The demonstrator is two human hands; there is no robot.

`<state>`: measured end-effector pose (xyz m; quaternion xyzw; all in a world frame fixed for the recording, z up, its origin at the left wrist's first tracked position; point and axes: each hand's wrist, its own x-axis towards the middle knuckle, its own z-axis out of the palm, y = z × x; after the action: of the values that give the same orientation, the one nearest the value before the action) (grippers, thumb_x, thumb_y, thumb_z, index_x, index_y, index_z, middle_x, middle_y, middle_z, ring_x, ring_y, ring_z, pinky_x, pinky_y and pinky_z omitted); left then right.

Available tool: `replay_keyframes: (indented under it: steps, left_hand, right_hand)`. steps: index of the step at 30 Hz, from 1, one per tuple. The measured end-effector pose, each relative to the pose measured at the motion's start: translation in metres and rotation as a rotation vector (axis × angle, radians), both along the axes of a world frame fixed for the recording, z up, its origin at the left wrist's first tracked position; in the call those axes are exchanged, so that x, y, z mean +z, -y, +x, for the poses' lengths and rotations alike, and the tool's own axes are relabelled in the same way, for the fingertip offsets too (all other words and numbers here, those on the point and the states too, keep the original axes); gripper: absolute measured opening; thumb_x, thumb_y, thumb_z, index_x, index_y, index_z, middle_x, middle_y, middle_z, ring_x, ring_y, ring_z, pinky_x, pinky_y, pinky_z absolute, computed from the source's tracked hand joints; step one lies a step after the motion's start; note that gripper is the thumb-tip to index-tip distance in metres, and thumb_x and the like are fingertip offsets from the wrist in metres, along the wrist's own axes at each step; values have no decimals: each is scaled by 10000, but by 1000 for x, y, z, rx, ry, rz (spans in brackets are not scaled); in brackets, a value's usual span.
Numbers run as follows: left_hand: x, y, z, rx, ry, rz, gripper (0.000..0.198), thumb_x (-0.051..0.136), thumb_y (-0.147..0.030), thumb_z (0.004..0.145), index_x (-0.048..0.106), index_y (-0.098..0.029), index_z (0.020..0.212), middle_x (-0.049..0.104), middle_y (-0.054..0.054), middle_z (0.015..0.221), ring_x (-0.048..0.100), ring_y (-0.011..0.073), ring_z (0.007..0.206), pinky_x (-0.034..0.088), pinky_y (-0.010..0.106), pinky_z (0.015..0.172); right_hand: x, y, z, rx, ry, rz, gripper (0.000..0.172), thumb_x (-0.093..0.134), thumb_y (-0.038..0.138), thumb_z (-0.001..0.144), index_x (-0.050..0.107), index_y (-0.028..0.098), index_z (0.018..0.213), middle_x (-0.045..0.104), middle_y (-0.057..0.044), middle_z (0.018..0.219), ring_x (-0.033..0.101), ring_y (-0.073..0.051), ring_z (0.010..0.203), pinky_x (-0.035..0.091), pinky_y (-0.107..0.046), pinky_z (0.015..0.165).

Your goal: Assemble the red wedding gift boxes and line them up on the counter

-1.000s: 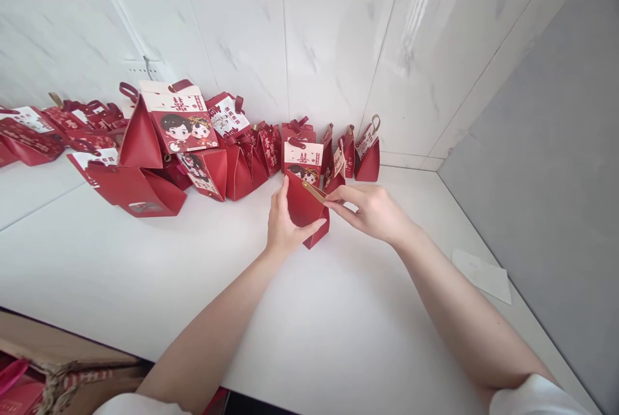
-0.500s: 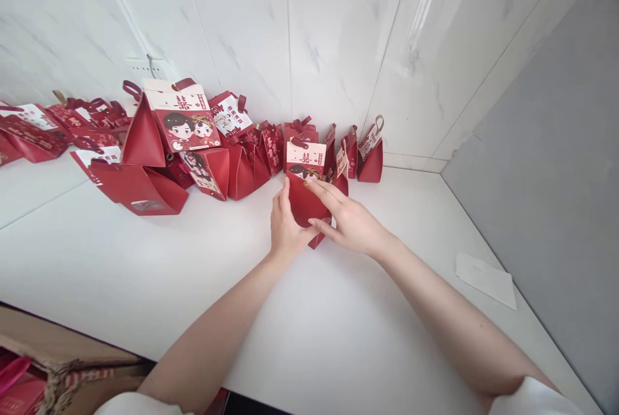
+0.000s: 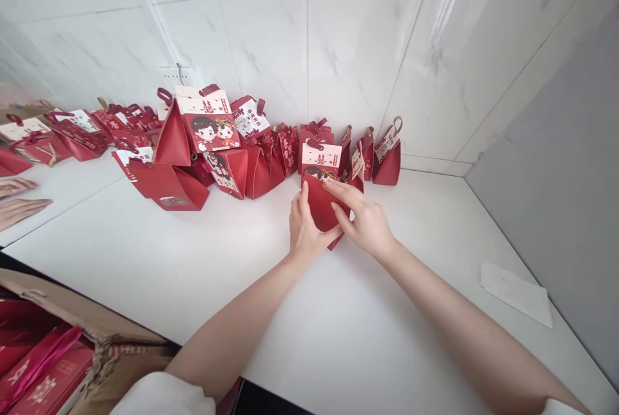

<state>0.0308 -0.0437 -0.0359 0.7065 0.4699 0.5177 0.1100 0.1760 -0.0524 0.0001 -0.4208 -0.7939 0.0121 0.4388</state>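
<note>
A red gift box stands tilted on the white table, between both my hands. My left hand grips its left side and lower corner, thumb across the front. My right hand lies over the right side, with fingertips on the upper edge near a small gold-coloured spot. Just behind it is another box with a pale top, printed with a cartoon couple and carrying a dark red ribbon loop. My hands hide part of the red box's front and base.
Several red gift boxes are crowded along the tiled wall. A flat white piece lies at right by the grey panel. Below left, a cardboard carton holds red items. Another person's hands rest at the far left.
The view has swung left, so everything sits farther right, and another person's hands now show at the left edge. My hands keep nearly the same hold on the red gift box.
</note>
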Motion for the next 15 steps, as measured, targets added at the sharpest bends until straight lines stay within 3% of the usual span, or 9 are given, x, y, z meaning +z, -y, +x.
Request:
replay_keyframes:
  steps: [2, 4, 6, 8, 10, 12, 15]
  left_hand:
    - [-2, 1, 2, 5, -15, 27, 1122, 766, -414, 660, 42, -239, 1499, 329, 187, 1444, 339, 351, 1334, 364, 512, 1031]
    - [-5, 1, 3, 14, -28, 31, 1138, 764, -398, 664, 9, -242, 1501, 288, 188, 1471, 294, 353, 1365, 348, 517, 1047]
    - [-7, -2, 2, 26, -23, 17, 1171, 778, -406, 649, -8, -249, 1504, 265, 185, 1482, 278, 351, 1376, 346, 515, 1054]
    - [-8, -6, -1, 19, -4, 23, 1200, 795, -422, 629, -8, -257, 1505, 242, 178, 1494, 270, 346, 1383, 340, 506, 1066]
    - [-8, -11, -6, -24, 40, 39, 1183, 790, -427, 645, -3, -262, 1507, 240, 170, 1502, 267, 332, 1390, 322, 489, 1086]
    - [-8, -18, -12, -77, 133, 21, 1109, 749, -416, 710, -8, -269, 1507, 312, 161, 1475, 326, 303, 1366, 333, 463, 1082]
    - [-8, -27, -21, -51, 284, -51, 921, 675, -410, 796, 94, -280, 1499, 370, 134, 1459, 379, 269, 1338, 354, 429, 1067]
  right_hand:
    - [-19, -5, -2, 1, -125, 75, 530, 428, 203, 933, 326, 299, 1444, 414, -78, 1467, 455, -235, 1311, 502, -409, 984]
    - [-39, -10, -3, 14, -245, 70, 697, 458, 254, 927, 81, 273, 1514, 263, -125, 1543, 388, -255, 1356, 491, -432, 982]
    - [-54, -15, -2, 47, -366, -78, 844, 502, 315, 916, -96, 254, 1508, 248, -160, 1543, 486, -255, 1278, 516, -420, 936]
    - [-62, -20, 0, 103, -433, -286, 807, 516, 377, 916, -7, 243, 1517, 414, -152, 1462, 582, -244, 1166, 520, -412, 923]
    - [-64, -24, 3, 154, -459, -456, 634, 485, 432, 929, 240, 239, 1481, 548, -107, 1355, 586, -240, 1159, 478, -420, 980]
    - [-64, -28, 5, 182, -499, -557, 524, 444, 470, 942, 387, 251, 1414, 556, -64, 1353, 543, -229, 1215, 425, -408, 1042]
    - [-64, -30, 7, 213, -560, -613, 530, 426, 501, 943, 380, 286, 1425, 507, -21, 1405, 492, -209, 1269, 388, -375, 1079]
